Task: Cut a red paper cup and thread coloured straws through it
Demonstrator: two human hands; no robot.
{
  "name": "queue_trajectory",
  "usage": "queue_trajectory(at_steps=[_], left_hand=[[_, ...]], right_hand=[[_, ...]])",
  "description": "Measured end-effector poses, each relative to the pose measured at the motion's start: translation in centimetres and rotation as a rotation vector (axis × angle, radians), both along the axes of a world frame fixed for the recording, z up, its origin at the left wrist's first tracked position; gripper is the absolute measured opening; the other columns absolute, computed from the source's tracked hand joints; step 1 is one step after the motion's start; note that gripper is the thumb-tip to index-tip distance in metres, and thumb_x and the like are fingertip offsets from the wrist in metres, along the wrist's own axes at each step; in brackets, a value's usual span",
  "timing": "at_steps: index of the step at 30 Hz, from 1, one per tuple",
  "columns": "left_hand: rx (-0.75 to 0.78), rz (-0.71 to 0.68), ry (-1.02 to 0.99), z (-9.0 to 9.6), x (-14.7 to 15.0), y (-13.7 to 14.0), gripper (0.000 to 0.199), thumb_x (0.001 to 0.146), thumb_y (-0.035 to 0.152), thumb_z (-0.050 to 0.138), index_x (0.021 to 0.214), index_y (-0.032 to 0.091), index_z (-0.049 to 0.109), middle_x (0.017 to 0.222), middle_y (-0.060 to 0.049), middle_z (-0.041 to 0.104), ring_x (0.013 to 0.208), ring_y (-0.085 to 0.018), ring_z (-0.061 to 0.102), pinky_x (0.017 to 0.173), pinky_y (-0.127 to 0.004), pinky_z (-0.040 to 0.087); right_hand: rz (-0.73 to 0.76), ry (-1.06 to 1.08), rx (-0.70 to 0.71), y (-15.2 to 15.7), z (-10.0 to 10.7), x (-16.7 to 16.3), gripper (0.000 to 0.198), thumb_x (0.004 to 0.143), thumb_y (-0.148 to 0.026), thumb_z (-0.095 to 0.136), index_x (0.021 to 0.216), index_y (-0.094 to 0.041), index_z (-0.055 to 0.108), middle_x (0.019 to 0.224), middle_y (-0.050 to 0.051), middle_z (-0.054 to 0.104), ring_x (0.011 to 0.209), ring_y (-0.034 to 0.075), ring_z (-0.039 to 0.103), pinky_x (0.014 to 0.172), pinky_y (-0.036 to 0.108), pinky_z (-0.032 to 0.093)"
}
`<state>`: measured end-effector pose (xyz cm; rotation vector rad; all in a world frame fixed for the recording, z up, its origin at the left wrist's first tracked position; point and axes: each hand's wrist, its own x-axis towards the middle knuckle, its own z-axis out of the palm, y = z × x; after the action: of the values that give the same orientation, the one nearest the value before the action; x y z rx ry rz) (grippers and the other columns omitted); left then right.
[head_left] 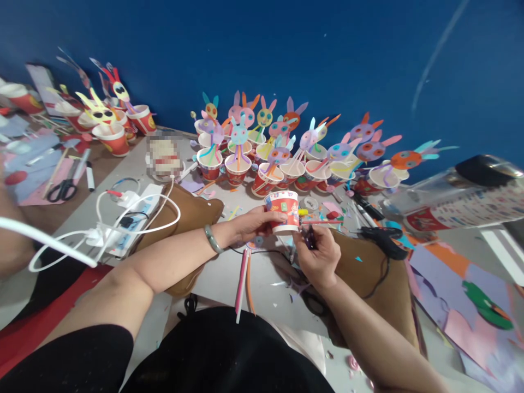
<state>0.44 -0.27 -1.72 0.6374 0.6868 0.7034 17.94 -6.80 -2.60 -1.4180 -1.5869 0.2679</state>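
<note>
My left hand (256, 225) is closed around a red printed paper cup (282, 209), held above the table in front of me. Beside the cup's right side, my right hand (318, 254) grips a small dark tool (310, 238) that its fingers mostly hide. The tool's end is close to the cup; whether it touches I cannot tell. Below my left hand a small round paper piece (256, 240) lies on the table. Pink, white and orange paper strips (244, 281) run from it over the table's near edge.
Several paper cups with rabbit-faced figures (239, 158) stand by the blue wall. A power strip (137, 221) with white cables lies left, near scissors (63, 190). On the right are a black-handled glue gun (385, 240), a clear container (458, 196) and coloured paper (462, 327).
</note>
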Motion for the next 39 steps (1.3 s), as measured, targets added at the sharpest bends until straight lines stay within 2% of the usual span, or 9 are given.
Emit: queue_trajectory(at_steps=[2, 6, 10, 13, 17, 23, 30, 39], left_hand=[[-0.011, -0.015, 0.046, 0.0, 0.0, 0.1, 0.027, 0.068, 0.029, 0.083, 0.077, 0.014, 0.062, 0.056, 0.004, 0.056, 0.045, -0.004, 0.043, 0.043, -0.020, 0.021], [-0.010, 0.000, 0.082, -0.1, 0.2, 0.1, 0.033, 0.070, 0.036, 0.084, 0.076, 0.014, 0.060, 0.055, 0.005, 0.052, 0.043, -0.003, 0.039, 0.041, -0.020, 0.018], [-0.039, -0.036, 0.058, -0.3, 0.3, 0.3, 0.038, 0.071, 0.041, 0.084, 0.079, 0.014, 0.059, 0.058, 0.004, 0.053, 0.045, -0.004, 0.043, 0.041, -0.018, 0.022], [-0.062, -0.052, -0.056, -0.2, 0.2, 0.5, 0.032, 0.076, 0.040, 0.078, 0.083, 0.016, 0.058, 0.062, 0.003, 0.056, 0.048, -0.006, 0.046, 0.041, -0.018, 0.026], [-0.111, -0.033, -0.141, -0.1, -0.1, 0.9, 0.029, 0.081, 0.042, 0.070, 0.083, 0.018, 0.055, 0.063, 0.003, 0.056, 0.047, -0.007, 0.046, 0.040, -0.018, 0.027], [-0.162, -0.015, -0.207, -0.2, -0.3, 1.1, 0.031, 0.079, 0.043, 0.072, 0.079, 0.018, 0.054, 0.060, 0.002, 0.053, 0.048, -0.008, 0.049, 0.040, -0.017, 0.027], [-0.146, -0.032, -0.183, 0.0, -0.3, 1.2, 0.030, 0.081, 0.044, 0.069, 0.079, 0.017, 0.054, 0.059, 0.002, 0.054, 0.045, -0.008, 0.047, 0.039, -0.018, 0.026], [-0.066, -0.031, -0.144, -0.3, -0.1, 0.8, 0.034, 0.076, 0.047, 0.072, 0.083, 0.016, 0.058, 0.063, 0.002, 0.057, 0.047, -0.007, 0.047, 0.041, -0.018, 0.026]], right_hand=[[0.019, 0.005, -0.022, 0.0, 0.1, -0.1, 0.013, 0.083, -0.035, 0.069, 0.088, -0.025, 0.062, 0.068, 0.000, 0.064, 0.057, 0.016, 0.055, 0.058, 0.030, 0.049], [0.044, 0.021, -0.060, 0.1, 0.1, -0.2, 0.014, 0.084, -0.035, 0.069, 0.087, -0.024, 0.061, 0.067, -0.002, 0.061, 0.056, 0.015, 0.052, 0.058, 0.029, 0.047], [0.054, 0.119, -0.061, 0.3, 0.1, -0.6, 0.020, 0.084, -0.038, 0.071, 0.090, -0.024, 0.057, 0.072, -0.002, 0.059, 0.061, 0.015, 0.052, 0.060, 0.029, 0.046], [0.072, 0.235, -0.053, 0.0, 0.2, -0.8, 0.025, 0.085, -0.041, 0.071, 0.089, -0.024, 0.053, 0.075, -0.001, 0.055, 0.063, 0.014, 0.050, 0.060, 0.029, 0.045], [0.167, 0.316, -0.187, -1.1, -0.1, -0.9, 0.029, 0.094, -0.051, 0.062, 0.088, -0.024, 0.052, 0.069, -0.001, 0.051, 0.059, 0.015, 0.046, 0.054, 0.029, 0.040], [0.457, 0.352, -0.479, -1.8, -0.2, -1.2, 0.035, 0.099, -0.060, 0.050, 0.101, -0.025, 0.055, 0.055, -0.007, 0.043, 0.046, 0.012, 0.035, 0.046, 0.027, 0.029], [0.414, 0.436, -0.478, -0.9, 0.3, -1.2, 0.042, 0.100, -0.064, 0.046, 0.088, -0.024, 0.053, 0.053, -0.007, 0.039, 0.046, 0.011, 0.030, 0.046, 0.027, 0.025], [0.413, 0.436, -0.481, -0.4, 0.4, -1.7, 0.047, 0.098, -0.070, 0.043, 0.089, -0.024, 0.051, 0.053, -0.007, 0.042, 0.044, 0.011, 0.033, 0.044, 0.028, 0.026]])
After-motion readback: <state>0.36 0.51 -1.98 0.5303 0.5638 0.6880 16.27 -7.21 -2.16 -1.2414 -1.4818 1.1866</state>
